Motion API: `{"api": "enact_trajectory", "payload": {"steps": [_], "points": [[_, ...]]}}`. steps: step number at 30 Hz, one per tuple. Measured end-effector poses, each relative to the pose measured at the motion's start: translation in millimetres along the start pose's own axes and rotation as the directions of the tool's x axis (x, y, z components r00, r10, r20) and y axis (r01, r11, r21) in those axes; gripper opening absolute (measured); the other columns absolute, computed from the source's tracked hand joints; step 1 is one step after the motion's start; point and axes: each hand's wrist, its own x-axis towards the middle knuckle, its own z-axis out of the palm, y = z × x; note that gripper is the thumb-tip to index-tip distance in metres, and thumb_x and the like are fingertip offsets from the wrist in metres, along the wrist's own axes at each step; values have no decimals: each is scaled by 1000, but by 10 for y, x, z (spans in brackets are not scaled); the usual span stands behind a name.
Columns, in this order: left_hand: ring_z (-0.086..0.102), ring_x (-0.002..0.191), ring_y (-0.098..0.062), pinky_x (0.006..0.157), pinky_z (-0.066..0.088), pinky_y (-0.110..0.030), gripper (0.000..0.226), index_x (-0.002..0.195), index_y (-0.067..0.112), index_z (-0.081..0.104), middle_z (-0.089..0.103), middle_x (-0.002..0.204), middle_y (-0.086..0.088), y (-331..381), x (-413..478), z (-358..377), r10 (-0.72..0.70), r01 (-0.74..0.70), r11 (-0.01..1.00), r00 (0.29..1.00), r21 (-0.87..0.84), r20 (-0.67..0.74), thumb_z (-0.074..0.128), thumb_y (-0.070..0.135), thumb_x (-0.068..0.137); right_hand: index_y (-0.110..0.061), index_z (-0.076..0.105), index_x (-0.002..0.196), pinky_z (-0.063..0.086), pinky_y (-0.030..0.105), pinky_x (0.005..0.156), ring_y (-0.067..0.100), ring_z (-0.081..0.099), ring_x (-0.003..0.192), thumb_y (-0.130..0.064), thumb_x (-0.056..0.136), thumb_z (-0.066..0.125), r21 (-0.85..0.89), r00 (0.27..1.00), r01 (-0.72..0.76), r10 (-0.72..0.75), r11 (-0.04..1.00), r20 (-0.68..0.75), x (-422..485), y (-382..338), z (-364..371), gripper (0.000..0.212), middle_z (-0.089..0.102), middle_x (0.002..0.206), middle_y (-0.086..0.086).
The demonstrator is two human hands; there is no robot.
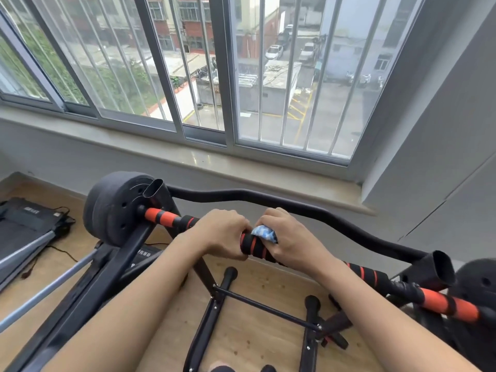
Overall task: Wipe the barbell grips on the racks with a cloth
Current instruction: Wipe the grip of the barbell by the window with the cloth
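Barred sliding windows (241,76) and a pale stone sill (188,159) fill the upper half of the frame, with a light wooden floor (255,331) below. Across the middle lies a barbell (257,248) with black-and-orange spiral foam grips. Its long axis runs from the middle left down to the lower right edge, with a dark round weight plate (112,208) at the left end and a second dark plate (480,285) at the far right. It sits on a black metal rack (128,261) whose legs spread over the floor beneath. The left hand (222,234) is clenched round the foam just left of centre, knuckles up and fingers wrapped over the bar. The right hand (292,242), just beside it, grasps a crumpled blue-and-white cloth (264,233) and presses it against the top of the grip, fingers curled over both. A strip of bare foam shows between the two hands. A black treadmill (24,218) lies at the left edge.
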Motion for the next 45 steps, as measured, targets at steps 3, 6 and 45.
{"api": "enact_trajectory", "payload": {"steps": [3, 6, 45], "points": [[60, 59, -20, 54, 39, -31, 22, 76, 25, 56, 62, 68, 5, -5, -132, 432, 123, -35, 981, 871, 191, -475, 70, 41, 80, -25, 66, 102, 48, 23, 84, 5, 50, 98, -22, 93, 60, 26, 1000, -16, 16, 1000, 6, 28, 6, -14, 11, 55, 101, -14], [56, 55, -24, 53, 44, -35, 21, 71, 20, 55, 58, 64, 0, 6, -91, 581, 112, 21, 978, 786, 207, -608, 73, 29, 78, -24, 67, 98, 48, 23, 81, 5, 51, 95, -23, 92, 61, 47, 1000, -19, 19, 999, 6, 43, 6, 1, 8, 57, 99, -14], [69, 66, -15, 65, 61, -35, 26, 83, 26, 70, 69, 69, 3, -104, 52, -59, -46, 75, 988, 977, -133, 210, 72, 46, 66, -26, 68, 93, 50, 34, 84, 6, 52, 98, -19, 90, 59, 32, 998, -1, -2, 999, 68, 75, 4, -45, 11, 56, 96, -15]]}}
